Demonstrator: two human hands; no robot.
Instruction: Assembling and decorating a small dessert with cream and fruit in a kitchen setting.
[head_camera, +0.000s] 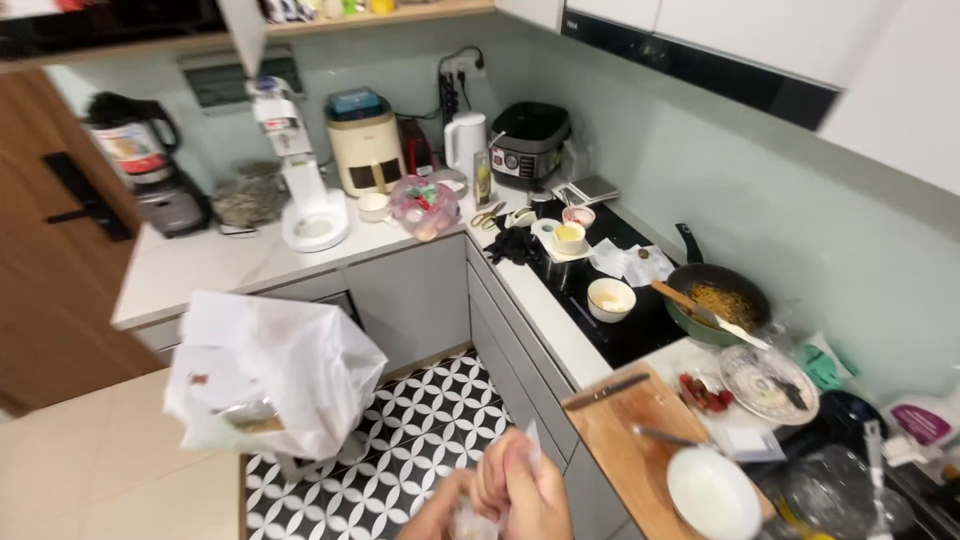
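Across the upper frame, my white L-shaped stone countertop (200, 265) carries appliances; black-and-white patterned floor tiles (420, 420) lie below centre. At bottom centre, my left hand (450, 510) and right hand (525, 490) pinch fingers shut on a small crinkled clear plastic wrapper (475, 522). Left of them hangs a white plastic bag (270, 375); a wooden cutting board (640, 440) sits lower right.

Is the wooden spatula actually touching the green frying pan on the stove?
Touching. The head view shows the wooden spatula lying across the green frying pan, its handle resting on the near rim and its blade jutting out past it.
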